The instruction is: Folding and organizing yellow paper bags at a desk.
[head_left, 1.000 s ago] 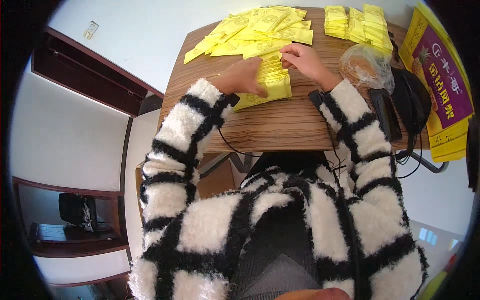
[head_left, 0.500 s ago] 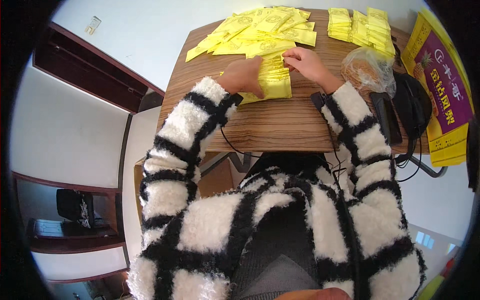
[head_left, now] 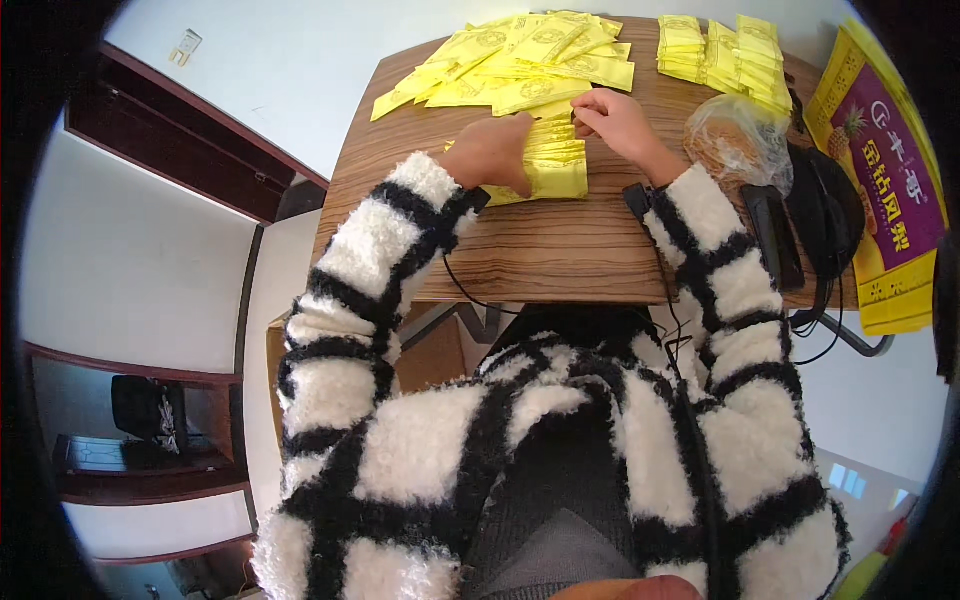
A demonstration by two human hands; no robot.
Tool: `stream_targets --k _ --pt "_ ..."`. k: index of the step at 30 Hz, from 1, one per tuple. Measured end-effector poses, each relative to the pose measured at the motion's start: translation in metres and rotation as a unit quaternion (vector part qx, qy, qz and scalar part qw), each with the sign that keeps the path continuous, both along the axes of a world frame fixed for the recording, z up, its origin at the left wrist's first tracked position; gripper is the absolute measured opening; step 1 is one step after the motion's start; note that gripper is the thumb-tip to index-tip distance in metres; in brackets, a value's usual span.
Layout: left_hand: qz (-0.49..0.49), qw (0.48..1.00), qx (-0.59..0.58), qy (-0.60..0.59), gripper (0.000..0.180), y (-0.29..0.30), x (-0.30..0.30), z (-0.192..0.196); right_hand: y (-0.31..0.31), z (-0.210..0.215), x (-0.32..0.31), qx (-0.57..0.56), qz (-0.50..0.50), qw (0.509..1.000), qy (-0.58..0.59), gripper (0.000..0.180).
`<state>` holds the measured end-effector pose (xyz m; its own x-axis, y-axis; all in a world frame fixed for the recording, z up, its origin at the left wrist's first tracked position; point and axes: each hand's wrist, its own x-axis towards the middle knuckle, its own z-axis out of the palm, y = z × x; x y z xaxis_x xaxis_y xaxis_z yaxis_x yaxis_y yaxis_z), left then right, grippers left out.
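A row of overlapping yellow packets (head_left: 556, 178) lies on the wooden table in front of me. My left hand (head_left: 492, 155) grips its left side, with the thumb toward the far end and the fingers toward the near end. At the row's far right corner, my right hand (head_left: 617, 122) has thumb and forefinger pinched together. Whatever is between those fingertips is too small to make out. Just beyond both hands spreads a loose heap of flat yellow packets (head_left: 520, 52) with dark printing.
Stacked yellow packets (head_left: 722, 55) stand at the back right. Beside them are a clear plastic bag of tan rubber bands or similar loops (head_left: 722, 145), a black phone-like slab (head_left: 774, 235), a black bag (head_left: 830, 205) and a large purple-and-yellow printed bag (head_left: 885, 190). Cables hang at the table's front edge (head_left: 560, 300).
Both hands have shifted very slightly to the right, and the row of packets with them. The right hand's fingertips stay pinched at the far corner.
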<state>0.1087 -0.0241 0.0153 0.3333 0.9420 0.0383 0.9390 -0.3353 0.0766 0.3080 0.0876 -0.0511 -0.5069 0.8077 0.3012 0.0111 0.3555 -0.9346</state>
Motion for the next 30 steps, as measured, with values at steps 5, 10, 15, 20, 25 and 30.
stream_targets --k 5,10,15,20,25,30 --pt "0.011 1.0 -0.014 0.012 0.065 0.002 0.005 0.002 0.005 0.0 0.003 -0.006 0.016 1.0 -0.026 0.025" --pt "0.031 0.998 -0.038 0.032 0.066 -0.005 0.009 0.011 0.002 -0.001 0.006 -0.008 0.014 0.999 -0.03 0.025" --pt "0.014 1.0 -0.005 -0.005 0.066 -0.005 0.003 0.004 0.008 -0.005 0.004 0.008 0.008 0.999 -0.036 0.024" --pt "0.02 0.999 -0.026 -0.015 0.066 -0.005 -0.003 0.004 0.005 -0.006 -0.002 0.002 0.011 1.0 -0.024 0.023" --pt "0.003 1.0 -0.019 0.0 0.066 -0.002 -0.006 -0.001 0.006 -0.013 -0.007 -0.012 0.012 1.0 0.019 0.022" --pt "0.041 0.999 -0.001 -0.029 0.073 -0.006 -0.013 0.015 0.005 -0.008 -0.009 -0.001 -0.012 1.0 -0.014 0.022"
